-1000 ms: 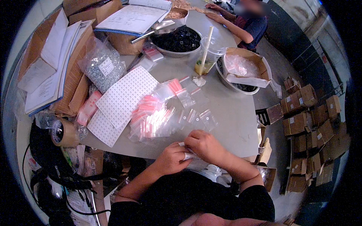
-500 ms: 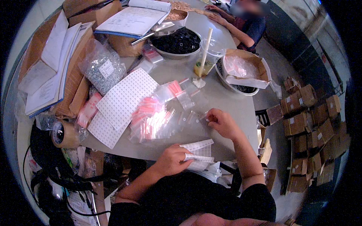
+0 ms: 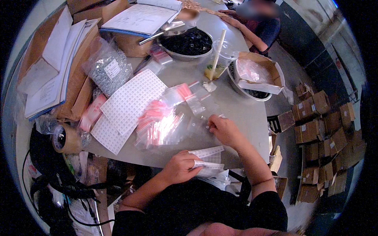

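Note:
My left hand (image 3: pixel 180 168) is closed on a folded sheet of small white labels (image 3: pixel 208 152) at the table's front edge. Over the table, my right hand (image 3: pixel 223 129) has its thumb and fingers pinched together, touching down by small clear zip bags (image 3: pixel 195 122) that carry round white stickers. Whatever sits between those fingertips is too small to make out. Left of the right hand lies a shiny heap of clear zip bags with red strips (image 3: pixel 159 128). Two larger white label sheets (image 3: pixel 134 94) overlap beside the heap.
Behind stand a bowl of black parts (image 3: pixel 187 44) with a metal scoop (image 3: pixel 173 28), a clear cup with a straw (image 3: pixel 218 59) and an open carton (image 3: pixel 260 74). A bag of metal parts (image 3: pixel 108 69) and a tape roll (image 3: pixel 67 138) are at left. Another person's arm (image 3: pixel 250 33) rests across the table.
My right hand has shifted a little left and down, its fingertips now lower by the stickered bags. My left hand keeps its hold on the label sheet. The other person's arms have moved.

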`<state>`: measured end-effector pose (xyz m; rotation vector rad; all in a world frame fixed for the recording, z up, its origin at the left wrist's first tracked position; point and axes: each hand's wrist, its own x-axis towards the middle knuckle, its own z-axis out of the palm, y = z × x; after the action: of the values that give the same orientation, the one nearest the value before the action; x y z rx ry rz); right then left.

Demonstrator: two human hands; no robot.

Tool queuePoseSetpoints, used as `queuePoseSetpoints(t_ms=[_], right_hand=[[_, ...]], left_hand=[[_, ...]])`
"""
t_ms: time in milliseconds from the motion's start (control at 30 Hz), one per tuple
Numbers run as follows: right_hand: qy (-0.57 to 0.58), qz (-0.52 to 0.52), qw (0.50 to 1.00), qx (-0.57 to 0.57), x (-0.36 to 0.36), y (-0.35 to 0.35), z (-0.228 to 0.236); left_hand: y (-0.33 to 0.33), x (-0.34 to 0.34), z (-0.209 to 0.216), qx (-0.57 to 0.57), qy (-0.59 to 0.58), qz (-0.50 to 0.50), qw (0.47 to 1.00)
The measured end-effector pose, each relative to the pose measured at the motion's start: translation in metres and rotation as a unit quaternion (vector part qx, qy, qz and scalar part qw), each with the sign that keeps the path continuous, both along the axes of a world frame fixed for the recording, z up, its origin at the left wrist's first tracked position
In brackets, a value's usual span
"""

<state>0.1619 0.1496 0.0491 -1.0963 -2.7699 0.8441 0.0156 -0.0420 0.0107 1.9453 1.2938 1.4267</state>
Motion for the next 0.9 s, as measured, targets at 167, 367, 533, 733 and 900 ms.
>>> queuePoseSetpoints(t_ms=[167,367,533,733,900], right_hand=[[-0.021,-0.034,0.998,0.050,-0.009,0.004,0.012],[0.066,0.122,0.984,0.111,-0.031,-0.007,-0.021],[0.072,0.060,0.982,0.162,-0.048,-0.017,-0.013],[0.077,-0.087,0.989,0.091,-0.009,0.005,-0.014],[0.057,-0.073,0.988,0.121,0.010,-0.025,0.008]], left_hand=[[-0.001,0.000,-0.002,-0.001,-0.011,0.004,1.000],[0.000,0.000,0.000,-0.019,-0.012,-0.008,1.000],[-0.002,-0.002,0.002,-0.027,-0.008,-0.004,1.000],[-0.002,-0.001,0.005,-0.032,-0.007,0.000,0.999],[-0.001,-0.001,0.001,-0.018,-0.011,-0.009,1.000]])
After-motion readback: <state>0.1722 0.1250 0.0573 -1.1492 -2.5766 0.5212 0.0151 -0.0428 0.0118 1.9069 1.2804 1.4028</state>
